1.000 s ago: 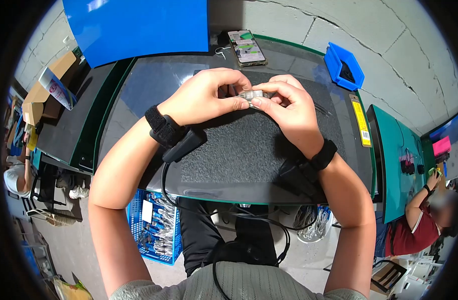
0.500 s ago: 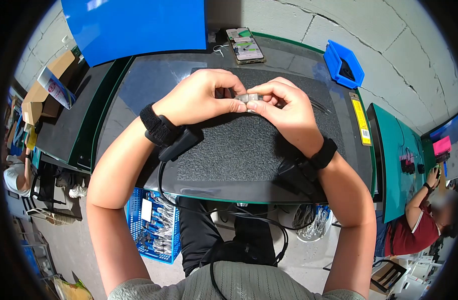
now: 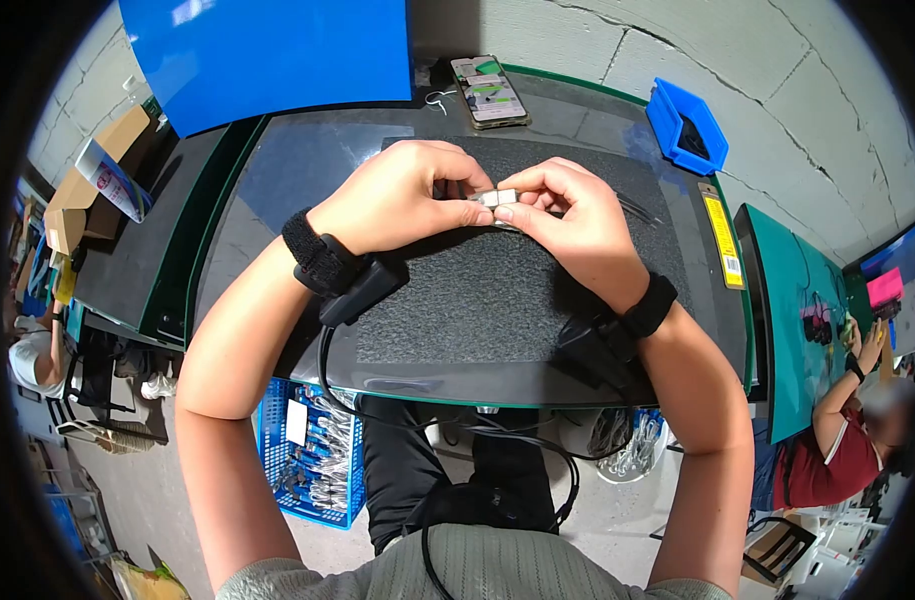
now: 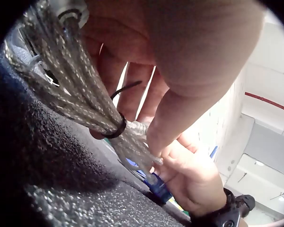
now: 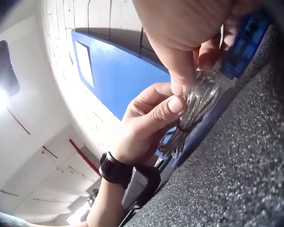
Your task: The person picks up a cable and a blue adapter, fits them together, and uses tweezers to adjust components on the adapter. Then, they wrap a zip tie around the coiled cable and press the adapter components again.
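Observation:
A bundle of clear-sheathed cable fills the upper left of the left wrist view, bound by a dark tie. My left hand pinches the bundle between thumb and fingers. My right hand meets it thumb to thumb, pinching a small pale metallic connector. In the right wrist view, a translucent blue plug sticks out beside the right fingers, and the coiled cable passes between both hands. Both hands are just above the grey textured mat; the fingers partly hide the connector.
A phone lies at the desk's back, with a blue bin to its right. A yellow-labelled strip lies at the right edge. Below the desk stands a blue basket of cables. Another person is at the far right.
Both hands have shifted slightly left and stay together; the pale connector shows more plainly between the fingertips. At the far right, the other person's hands have moved.

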{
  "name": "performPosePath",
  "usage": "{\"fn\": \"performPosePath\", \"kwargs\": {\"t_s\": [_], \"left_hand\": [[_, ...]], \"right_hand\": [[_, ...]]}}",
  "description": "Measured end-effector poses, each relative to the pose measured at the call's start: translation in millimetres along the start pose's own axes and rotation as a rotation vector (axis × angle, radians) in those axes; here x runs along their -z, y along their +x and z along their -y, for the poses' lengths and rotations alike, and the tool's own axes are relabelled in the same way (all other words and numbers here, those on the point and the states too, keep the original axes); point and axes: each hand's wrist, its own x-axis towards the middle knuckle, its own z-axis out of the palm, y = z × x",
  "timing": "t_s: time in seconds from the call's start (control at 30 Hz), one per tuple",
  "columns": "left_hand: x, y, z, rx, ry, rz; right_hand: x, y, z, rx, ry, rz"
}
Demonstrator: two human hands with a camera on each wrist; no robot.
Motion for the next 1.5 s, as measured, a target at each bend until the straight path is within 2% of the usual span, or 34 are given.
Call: {"fn": "performPosePath", "kwargs": {"t_s": [0.53, 1.0, 1.5], "left_hand": [[1.2, -0.8, -6.0, 0.044, 0.088, 0.002], [0.5, -0.8, -2.8, 0.004, 0.092, -0.007], [0.5, -1.4, -7.2, 0.021, 0.071, -0.033]], "right_hand": [[0.4, -1.5, 1.9, -0.013, 0.048, -0.008], [-0.4, -2.2, 1.6, -0.048, 0.073, -0.003], [0.4, -2.4, 2.8, 0.016, 0.032, -0.025]]}}
